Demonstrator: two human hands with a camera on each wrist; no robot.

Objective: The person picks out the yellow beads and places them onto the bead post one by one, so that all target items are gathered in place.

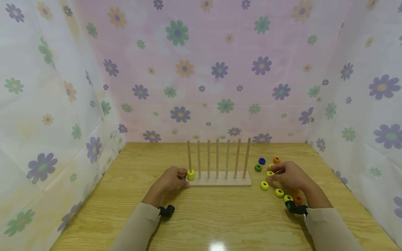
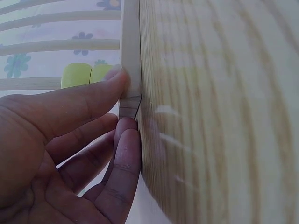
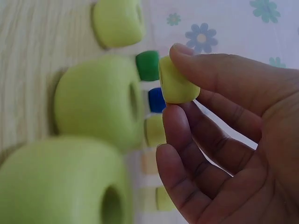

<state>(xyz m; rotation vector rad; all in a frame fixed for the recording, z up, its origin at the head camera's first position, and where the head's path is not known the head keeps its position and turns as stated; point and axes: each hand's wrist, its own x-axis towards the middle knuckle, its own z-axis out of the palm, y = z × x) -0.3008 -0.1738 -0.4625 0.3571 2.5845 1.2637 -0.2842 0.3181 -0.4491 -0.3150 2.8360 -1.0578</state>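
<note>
Your right hand (image 1: 290, 174) pinches a yellow ring (image 3: 180, 84), peg rack (image 1: 221, 182) lying left of that grip, pegs (image 1: 217, 158) upright, long axis running toward it, while your left hand (image 1: 172, 180) pinches the rack's end farther from the ring.

The rack (image 1: 207, 181) looks like smooth, matt wood; the beads (image 3: 98, 102) are smooth with a slight sheen. The table (image 1: 194, 223) is wood-grained and glossy, the sleeves (image 1: 138, 225) matt cloth.
</note>
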